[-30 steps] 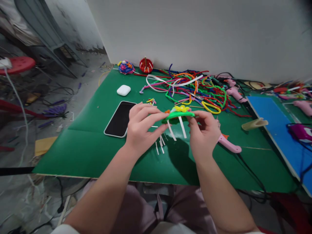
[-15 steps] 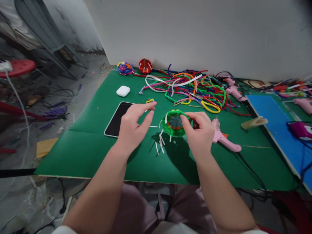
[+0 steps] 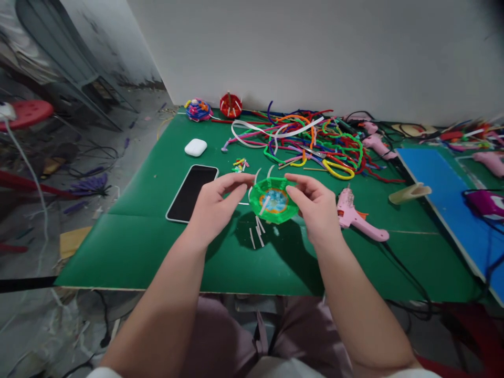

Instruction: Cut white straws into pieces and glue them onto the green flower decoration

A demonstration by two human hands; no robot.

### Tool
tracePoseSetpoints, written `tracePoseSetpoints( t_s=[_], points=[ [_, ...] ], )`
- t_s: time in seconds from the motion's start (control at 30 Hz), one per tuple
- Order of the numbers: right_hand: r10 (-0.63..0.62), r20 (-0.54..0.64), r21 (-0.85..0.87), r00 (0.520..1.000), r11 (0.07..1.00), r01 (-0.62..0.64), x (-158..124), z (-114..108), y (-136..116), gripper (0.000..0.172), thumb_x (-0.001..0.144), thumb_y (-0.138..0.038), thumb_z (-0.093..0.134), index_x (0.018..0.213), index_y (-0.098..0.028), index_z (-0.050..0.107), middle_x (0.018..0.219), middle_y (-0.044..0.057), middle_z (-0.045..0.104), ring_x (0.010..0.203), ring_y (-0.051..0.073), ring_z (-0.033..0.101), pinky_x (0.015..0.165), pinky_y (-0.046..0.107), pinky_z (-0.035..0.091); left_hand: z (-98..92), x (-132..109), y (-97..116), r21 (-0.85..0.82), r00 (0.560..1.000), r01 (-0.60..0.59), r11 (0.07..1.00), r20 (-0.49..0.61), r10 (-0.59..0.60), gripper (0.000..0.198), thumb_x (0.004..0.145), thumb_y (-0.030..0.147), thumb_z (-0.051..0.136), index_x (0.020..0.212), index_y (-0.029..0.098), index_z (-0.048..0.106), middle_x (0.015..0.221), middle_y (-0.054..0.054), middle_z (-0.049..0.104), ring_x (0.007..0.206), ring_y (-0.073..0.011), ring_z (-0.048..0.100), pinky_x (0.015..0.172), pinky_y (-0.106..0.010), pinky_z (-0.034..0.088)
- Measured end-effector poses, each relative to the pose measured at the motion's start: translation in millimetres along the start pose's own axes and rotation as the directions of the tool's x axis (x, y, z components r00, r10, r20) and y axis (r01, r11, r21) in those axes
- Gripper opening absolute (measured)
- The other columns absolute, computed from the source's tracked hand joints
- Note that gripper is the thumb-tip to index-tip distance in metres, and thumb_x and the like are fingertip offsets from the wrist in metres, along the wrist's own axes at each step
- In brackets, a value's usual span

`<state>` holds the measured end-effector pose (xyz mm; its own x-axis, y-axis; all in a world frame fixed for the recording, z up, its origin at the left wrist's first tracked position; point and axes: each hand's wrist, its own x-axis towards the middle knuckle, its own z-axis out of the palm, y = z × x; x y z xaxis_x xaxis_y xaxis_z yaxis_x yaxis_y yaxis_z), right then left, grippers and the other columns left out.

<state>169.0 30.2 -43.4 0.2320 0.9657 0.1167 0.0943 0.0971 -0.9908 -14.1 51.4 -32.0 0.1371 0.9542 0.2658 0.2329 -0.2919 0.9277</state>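
A shallow green dish-shaped craft piece (image 3: 289,211), with an orange ring and a blue centre, is held above the table with its inner side tilted towards me. Narrow white strips stick out from it. My right hand (image 3: 317,202) pinches its right rim between thumb and fingers. At its left rim, my left hand (image 3: 220,202) has thumb and forefinger closed in, beside a curved white strip. Below the piece, several cut white strips (image 3: 258,233) lie on the green table (image 3: 129,247). A pink glue gun (image 3: 360,220) rests to the right of my right hand.
A phone (image 3: 191,193) and a white earbud case (image 3: 196,147) lie on the left. Behind are small coloured scraps (image 3: 240,165), a tangle of pipe cleaners (image 3: 295,136), yellow-handled scissors (image 3: 338,169), a red domed piece (image 3: 231,106) and a multicoloured one (image 3: 198,110). A blue board (image 3: 437,189) stands right.
My left hand has come in to the left rim of the green piece. The piece has shifted slightly left and tipped, showing more of its blue inside.
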Motion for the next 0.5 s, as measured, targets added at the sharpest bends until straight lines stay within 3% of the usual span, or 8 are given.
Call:
tracePoseSetpoints(
  t_s=[0.13,0.37,0.5],
  points=[
    [0.010,0.028,0.063,1.000,0.998,-0.012,0.5,-0.1,-2.7,0.025,0.071,-0.022,0.063,0.096,-0.020,0.064,0.057,-0.008,0.041,0.044,0.005,0.031,0.042,0.020,0.032,0.4,2.2,-0.6,-0.098,0.998,0.063,0.993,-0.014,-0.065,0.017,0.078,0.027,0.062,0.091,0.021,0.070,0.087,-0.001,0.071,0.084,-0.0149,0.065,0.080,-0.028,0.052],
    [0.008,0.075,0.045,0.997,0.999,-0.011,-1.8,1.3,-2.1,0.017,0.072,-0.021,0.060,0.088,-0.019,0.065,0.057,-0.007,0.042,0.045,0.005,0.034,0.041,0.019,0.029,3.3,3.4,-5.1,-0.162,0.990,0.139,0.977,0.052,-0.132,0.026,0.068,0.035,0.072,0.088,0.018,0.070,0.087,-0.004,0.071,0.081,-0.0172,0.066,0.074,-0.030,0.054],
    [-0.002,0.095,0.038,0.996,0.999,-0.002,-2.1,1.5,-0.6,0.016,0.073,-0.020,0.060,0.088,-0.019,0.065,0.057,-0.007,0.043,0.045,0.005,0.034,0.042,0.019,0.029,7.0,3.5,-6.0,-0.154,0.990,0.141,0.978,0.017,-0.140,0.021,0.066,0.033,0.073,0.079,0.017,0.069,0.079,-0.003,0.070,0.073,-0.0154,0.065,0.067,-0.027,0.053]
  ],
)
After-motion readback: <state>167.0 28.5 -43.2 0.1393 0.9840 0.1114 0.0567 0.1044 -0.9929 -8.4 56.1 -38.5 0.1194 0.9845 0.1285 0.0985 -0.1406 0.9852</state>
